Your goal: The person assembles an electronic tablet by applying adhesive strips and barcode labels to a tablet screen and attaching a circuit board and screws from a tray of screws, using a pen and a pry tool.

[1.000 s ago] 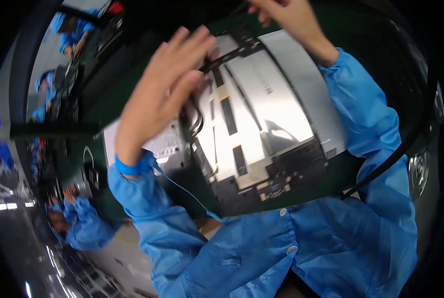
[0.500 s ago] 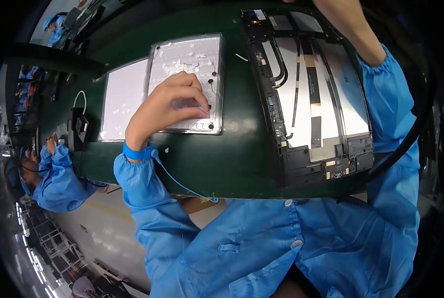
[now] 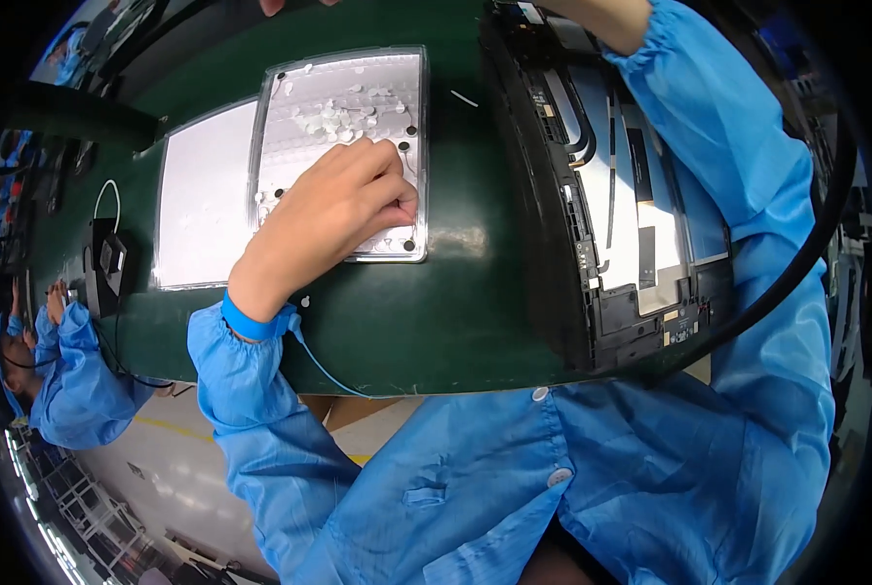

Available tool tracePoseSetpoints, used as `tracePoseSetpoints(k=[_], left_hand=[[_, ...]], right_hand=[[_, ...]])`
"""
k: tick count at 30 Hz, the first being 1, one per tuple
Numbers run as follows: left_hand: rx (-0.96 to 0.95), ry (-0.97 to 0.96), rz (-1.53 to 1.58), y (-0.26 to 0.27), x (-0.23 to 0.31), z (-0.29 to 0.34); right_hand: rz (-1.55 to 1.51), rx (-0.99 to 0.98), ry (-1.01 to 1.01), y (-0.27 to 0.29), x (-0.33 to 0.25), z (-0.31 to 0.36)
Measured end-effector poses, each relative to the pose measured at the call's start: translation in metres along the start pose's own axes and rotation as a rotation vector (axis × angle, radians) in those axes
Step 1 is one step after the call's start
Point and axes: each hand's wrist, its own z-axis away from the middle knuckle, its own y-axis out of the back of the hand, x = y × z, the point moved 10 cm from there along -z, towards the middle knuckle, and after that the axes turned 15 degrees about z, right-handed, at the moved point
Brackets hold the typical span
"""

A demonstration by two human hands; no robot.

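My left hand (image 3: 333,200) rests over the lower right part of a clear plastic tray (image 3: 387,80), a blue band round its wrist. Its fingers are pinched together close to the tray's right edge; whatever is between them is hidden. Scattered in the tray are several small white round pieces (image 3: 333,119) and several black round pads, one pad (image 3: 409,246) just below my fingertips. At right lies an opened flat electronic device (image 3: 640,331) with a black frame and a silver plate. My right hand (image 3: 592,15) reaches across its far end; the fingers are out of the picture.
A white sheet (image 3: 202,195) lies partly under the tray. On the green table (image 3: 436,331) are a thin white strip (image 3: 464,98), a stray white piece (image 3: 305,301) and a black device with a cable (image 3: 104,258). Another person in blue (image 3: 85,380) works at left. A thick black cable (image 3: 796,278) curves at right.
The view has shifted. My left hand's fingers have drawn closer together at the tray's right side. My right arm has swung left across the device's far end, whose near-left side now shows more.
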Motion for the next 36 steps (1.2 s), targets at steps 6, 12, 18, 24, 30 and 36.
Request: tracePoseSetpoints(k=[6,12,18,24,30,36], left_hand=[[0.344,0.097,0.596,0.038,-0.03,0.019],[0.835,0.209,0.925,0.059,-0.079,0.048],[0.973,0.138,0.94,0.064,-0.072,0.048],[0.975,0.092,0.879,0.071,-0.067,0.048],[1.023,0.057,0.655,0.079,-0.054,0.054],[0.993,0.121,0.514,0.08,-0.044,0.054]], right_hand=[[-0.222,-0.071,-0.222,-0.024,0.024,0.015],[0.025,-0.37,-0.446,-0.053,0.041,0.036],[-0.057,-0.519,-0.213,-0.076,0.022,0.039],[-0.112,-0.387,-0.103,-0.065,0.011,0.028],[-0.17,-0.494,-0.174,-0.072,0.013,0.037],[-0.17,-0.504,-0.205,-0.071,0.017,0.038]])
